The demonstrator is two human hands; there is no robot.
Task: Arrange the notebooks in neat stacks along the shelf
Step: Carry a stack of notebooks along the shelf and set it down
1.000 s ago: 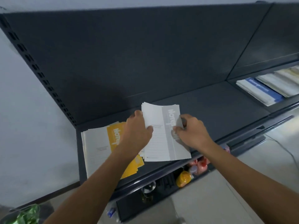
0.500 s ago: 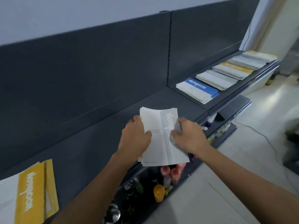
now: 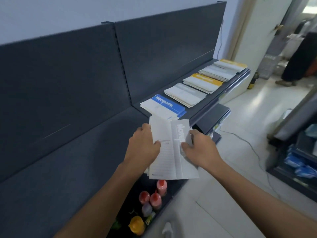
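Both hands have a proper hold on the bundle of thin white paper notebooks with a grey title band [image 3: 171,152]. The left hand [image 3: 143,146] clamps the left edge with its thumb on top of the cover, and the right hand [image 3: 199,151] has its fingers curled round the grey-band side. So neither hand is free. The bundle is up in the air over the front lip of the long dark grey metal shelf [image 3: 77,169], with its far edge nearly at the blue-banded stack of notebooks [image 3: 163,104].

Progress-wise I'd say it's well underway but not finished. Four stacks sit in a row on the right section of the shelf: the blue-banded one, a plain white stack [image 3: 185,94], a yellow-banded stack [image 3: 203,81] and a pale stack with a yellow edge [image 3: 224,67] at the far end. They look reasonably squared up, maybe a bit fanned at the edges. The held bundle has no spot yet. My guess is it goes on the bare stretch just left of the blue one.

Versus a second ago: the bundle was over the shelf's left end, next to a loose yellow-banded pile, with the row far off to the right. Now that pile is out of view and the row is right in front. The grip looks unchanged.
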